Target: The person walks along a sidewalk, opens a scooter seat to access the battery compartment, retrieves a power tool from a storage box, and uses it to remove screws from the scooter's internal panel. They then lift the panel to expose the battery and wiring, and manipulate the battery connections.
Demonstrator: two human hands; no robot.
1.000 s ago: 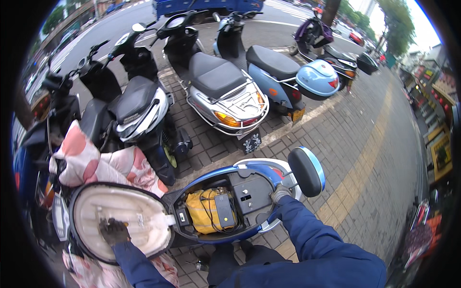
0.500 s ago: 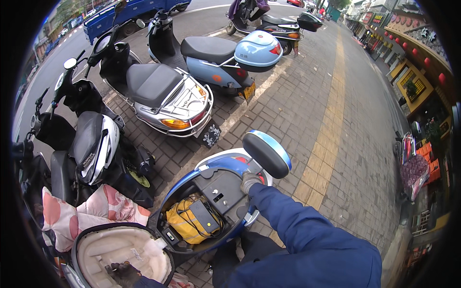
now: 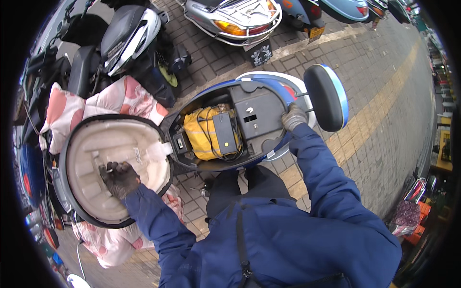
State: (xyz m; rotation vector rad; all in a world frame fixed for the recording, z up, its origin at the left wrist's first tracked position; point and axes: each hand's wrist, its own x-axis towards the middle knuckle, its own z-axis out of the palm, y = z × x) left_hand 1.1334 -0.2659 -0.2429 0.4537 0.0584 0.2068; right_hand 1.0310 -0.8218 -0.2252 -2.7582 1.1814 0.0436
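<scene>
A blue scooter (image 3: pixel 225 88) stands across the view with its seat (image 3: pixel 144 125) tipped up to the left, pale underside facing me. Over that underside is my left hand (image 3: pixel 120 178) in a dark glove, its fingers curled; a small light thing shows at the fingertips, too small to name. My right hand (image 3: pixel 294 118), in a grey glove, is closed on the scooter's rear grab rail, beside the padded backrest (image 3: pixel 321 98). Inside the storage compartment, a yellow bag (image 3: pixel 198 134) lies under a dark box-shaped charger (image 3: pixel 224 132) with a black cable looped about it.
Pink-and-white quilted covers (image 3: pixel 122 103) hang around the scooter's front. A black-and-white scooter (image 3: pixel 129 38) and a silver scooter (image 3: pixel 235 21) are parked beyond. Brick paving (image 3: pixel 360 158) with a yellow strip runs along the right. A stool-like purple seat (image 3: pixel 406 216) stands far right.
My view has swung down and to the left, so the scooter sits higher in it. Both hands stay at the same parts of the scooter, with more of my left arm showing.
</scene>
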